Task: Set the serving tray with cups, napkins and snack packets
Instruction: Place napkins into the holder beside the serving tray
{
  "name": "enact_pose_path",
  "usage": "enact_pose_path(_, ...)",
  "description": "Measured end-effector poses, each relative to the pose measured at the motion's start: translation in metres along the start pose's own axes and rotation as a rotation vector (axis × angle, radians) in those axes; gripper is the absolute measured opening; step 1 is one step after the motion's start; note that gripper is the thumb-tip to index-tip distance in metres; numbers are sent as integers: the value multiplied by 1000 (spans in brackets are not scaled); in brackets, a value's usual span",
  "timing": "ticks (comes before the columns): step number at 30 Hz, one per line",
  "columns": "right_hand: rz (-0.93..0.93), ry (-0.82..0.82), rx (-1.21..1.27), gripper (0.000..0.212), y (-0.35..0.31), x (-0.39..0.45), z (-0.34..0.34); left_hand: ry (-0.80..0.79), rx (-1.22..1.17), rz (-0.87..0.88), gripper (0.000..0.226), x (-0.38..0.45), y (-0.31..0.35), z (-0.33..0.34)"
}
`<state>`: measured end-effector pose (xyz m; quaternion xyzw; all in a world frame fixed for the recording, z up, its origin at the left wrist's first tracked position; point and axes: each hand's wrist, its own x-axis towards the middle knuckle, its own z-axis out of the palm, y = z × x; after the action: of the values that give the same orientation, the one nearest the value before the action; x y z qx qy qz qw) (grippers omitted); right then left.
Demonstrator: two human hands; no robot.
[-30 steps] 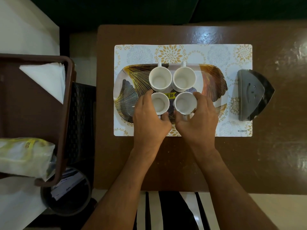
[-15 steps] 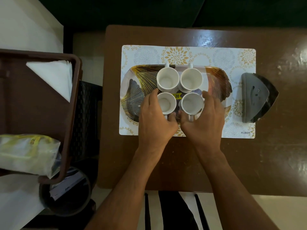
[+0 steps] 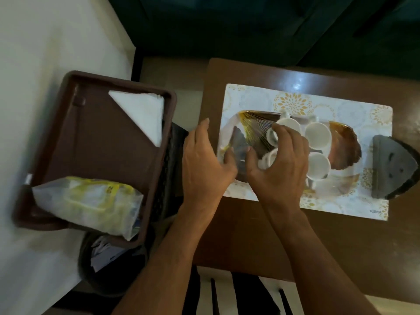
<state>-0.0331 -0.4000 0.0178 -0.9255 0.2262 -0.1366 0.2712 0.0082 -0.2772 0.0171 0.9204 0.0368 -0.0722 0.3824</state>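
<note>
Several white cups [image 3: 317, 135] stand close together on the gold-leaf serving tray [image 3: 345, 144], which lies on a flowered placemat [image 3: 363, 105]. My right hand [image 3: 281, 169] hovers over the tray's left half with its fingers spread, hiding part of the two left cups. My left hand [image 3: 204, 164] is open at the table's left edge, between the serving tray and a brown tray [image 3: 102, 144]. Folded white napkins [image 3: 141, 112] lie in the brown tray's far corner and a clear snack packet [image 3: 86, 201] in its near corner. The picture is motion-blurred.
The brown tray rests on a white surface to the left of the brown table [image 3: 250, 235]. A grey wedge-shaped object [image 3: 393, 167] sits at the placemat's right end. A dark bin [image 3: 109, 264] with papers stands below the brown tray.
Both hands have let go of the two near cups and shifted left. The view has swung left, so the brown tray with napkins and packet is now fully in sight.
</note>
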Motion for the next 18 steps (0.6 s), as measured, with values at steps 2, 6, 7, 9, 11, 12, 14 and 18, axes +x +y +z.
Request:
enact_pose_path(2, -20, -31, 16, 54, -20, 2, 18, 35, 12, -37, 75, 15, -15, -18)
enact_pose_path(6, -10, -148, 49, 47, -66, 8, 59, 108, 6, -110, 64, 47, -53, -55)
enact_pose_path(7, -12, -177, 57, 44, -77, 10, 70, 124, 0, -137, 63, 55, -63, -63)
enact_pose_path(9, -25, -228, 56, 39, -98, 16, 92, 135, -24, -210, 61, 71, -83, -78)
enact_pose_path(11, -29, -263, 61, 38, -116, 23, 110, 136, -64, -285, 57, 86, -99, -87)
enact_pose_path(12, -29, -267, 70, 38, -124, 27, 119, 137, -87, -318, 55, 94, -106, -91)
enact_pose_path(14, -24, -271, 85, 36, -139, 34, 136, 120, -130, -390, 57, 108, -120, -97)
enact_pose_path(18, -8, -326, 44, 37, -161, 47, 167, 69, -255, -529, 62, 129, -138, -98)
